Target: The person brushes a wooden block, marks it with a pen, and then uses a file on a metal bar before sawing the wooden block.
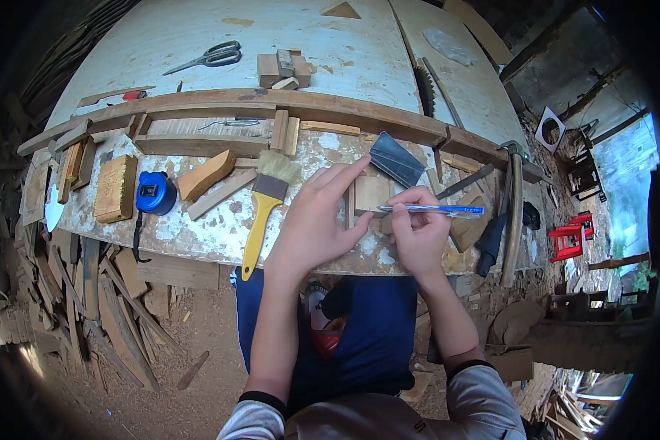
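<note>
A blue pen (447, 210) is held in my right hand (420, 233), its tip pointing left at a small wooden block (372, 194). My left hand (317, 218) lies at the block's left side, thumb and fingers spread apart; its index fingertip reaches toward a dark blue rectangular piece (397, 159) behind the block. A brush (265, 205) with a yellow handle lies just left of my left hand. Farther left are a shaped wood piece (207, 176), a blue tape measure (155, 193) and a thick wooden block (116, 188).
A long wooden rail (330, 108) crosses the bench. Behind it lie black scissors (213, 57) and stacked wood blocks (284, 69). A clamp (515, 150) is at the right edge, with a dark-handled tool (491, 242) nearby. Wood scraps (117, 315) cover the floor at left.
</note>
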The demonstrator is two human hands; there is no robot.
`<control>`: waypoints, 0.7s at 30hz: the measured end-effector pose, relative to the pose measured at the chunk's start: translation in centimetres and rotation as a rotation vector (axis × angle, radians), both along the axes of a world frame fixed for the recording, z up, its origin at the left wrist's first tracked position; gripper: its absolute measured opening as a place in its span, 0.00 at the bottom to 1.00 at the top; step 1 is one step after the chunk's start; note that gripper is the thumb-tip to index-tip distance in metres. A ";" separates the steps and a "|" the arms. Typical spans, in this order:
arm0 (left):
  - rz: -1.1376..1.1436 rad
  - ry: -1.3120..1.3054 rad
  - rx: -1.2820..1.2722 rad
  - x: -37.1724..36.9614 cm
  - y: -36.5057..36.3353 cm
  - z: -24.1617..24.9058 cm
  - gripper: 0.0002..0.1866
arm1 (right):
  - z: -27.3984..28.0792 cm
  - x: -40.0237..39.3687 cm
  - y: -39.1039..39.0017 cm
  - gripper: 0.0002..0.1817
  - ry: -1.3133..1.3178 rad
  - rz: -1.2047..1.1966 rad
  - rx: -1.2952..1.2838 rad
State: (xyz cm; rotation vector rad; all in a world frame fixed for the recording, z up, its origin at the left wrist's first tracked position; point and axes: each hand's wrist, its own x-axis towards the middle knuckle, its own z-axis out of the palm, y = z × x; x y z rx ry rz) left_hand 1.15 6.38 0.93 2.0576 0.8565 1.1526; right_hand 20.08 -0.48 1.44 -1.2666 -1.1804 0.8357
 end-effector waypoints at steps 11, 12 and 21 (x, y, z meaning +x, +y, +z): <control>0.003 -0.002 -0.016 0.0 0.0 0.1 0.42 | -0.4 0.5 -0.2 0.02 -0.011 0.034 0.018; 0.002 -0.003 -0.013 0.0 0.0 0.0 0.42 | -0.2 0.3 -0.1 0.02 0.001 0.025 0.009; -0.001 0.000 -0.010 0.0 0.0 0.0 0.43 | -0.5 0.7 -0.1 0.02 -0.030 0.056 0.009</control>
